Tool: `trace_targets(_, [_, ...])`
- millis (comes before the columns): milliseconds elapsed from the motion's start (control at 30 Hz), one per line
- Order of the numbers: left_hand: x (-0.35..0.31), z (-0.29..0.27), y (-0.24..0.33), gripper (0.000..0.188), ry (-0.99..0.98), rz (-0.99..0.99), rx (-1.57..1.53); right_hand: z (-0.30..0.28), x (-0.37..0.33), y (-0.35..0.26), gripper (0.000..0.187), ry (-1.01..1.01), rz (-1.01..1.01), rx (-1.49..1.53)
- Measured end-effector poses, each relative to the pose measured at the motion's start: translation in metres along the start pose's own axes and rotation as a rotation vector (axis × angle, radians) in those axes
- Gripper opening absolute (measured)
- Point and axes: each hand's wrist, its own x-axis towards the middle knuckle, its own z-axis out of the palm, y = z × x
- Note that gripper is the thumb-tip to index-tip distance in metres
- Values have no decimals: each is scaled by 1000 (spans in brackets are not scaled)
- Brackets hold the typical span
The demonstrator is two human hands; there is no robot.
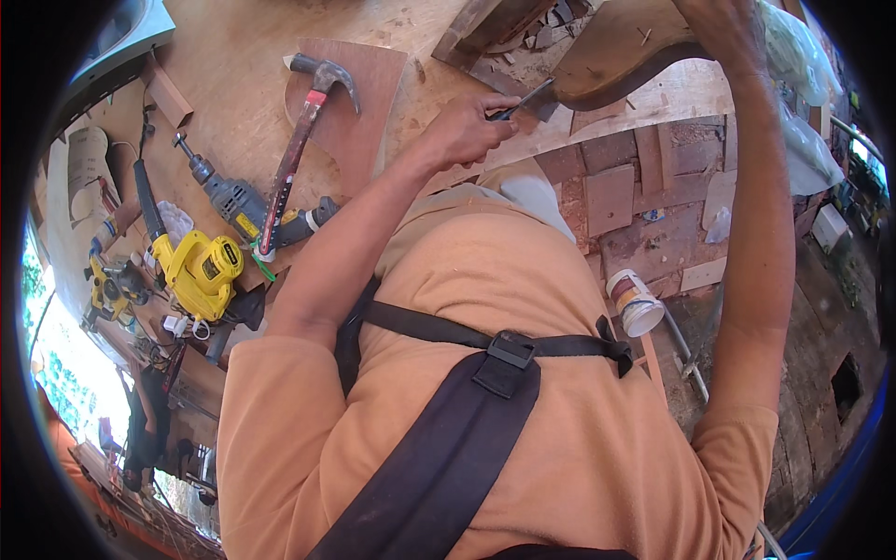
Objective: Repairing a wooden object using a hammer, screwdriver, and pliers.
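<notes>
My left hand (pixel 471 133) is closed around a thin metal tool with a dark handle (pixel 532 96); its exact kind is hard to make out. The tool's tip points at the rounded end of a curved wooden piece (pixel 621 56), close to its edge. Several thin nails or pins stand up from that piece. At the top edge, my right hand (pixel 726 37) lies against the far right end of the wood, its fingers mostly out of view. A claw hammer (pixel 297 149) with a red and black handle rests on a reddish plywood sheet (pixel 378 93), left of my left hand.
A grey power drill (pixel 231 198) and a yellow blower (pixel 198 271) lie on the left of the workbench (pixel 233 56). Beyond the curved piece stands a wooden frame (pixel 467 37) with chips. Wood offcuts (pixel 611 201) and a white bucket (pixel 637 303) sit below the bench edge. Another person (pixel 145 429) is far left.
</notes>
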Motion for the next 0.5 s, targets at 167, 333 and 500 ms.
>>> trace_targets(167, [-4, 7, -13, 53, -7, -148, -416, -2, -2, -2, 75, -37, 49, 64])
trace_targets(333, [-9, 11, -22, 53, -21, -213, -760, -1, 0, -2, 77, -30, 34, 11])
trace_targets(500, [-40, 5, 15, 47, -50, -58, -229, -2, 1, -1, 78, -55, 77, 17])
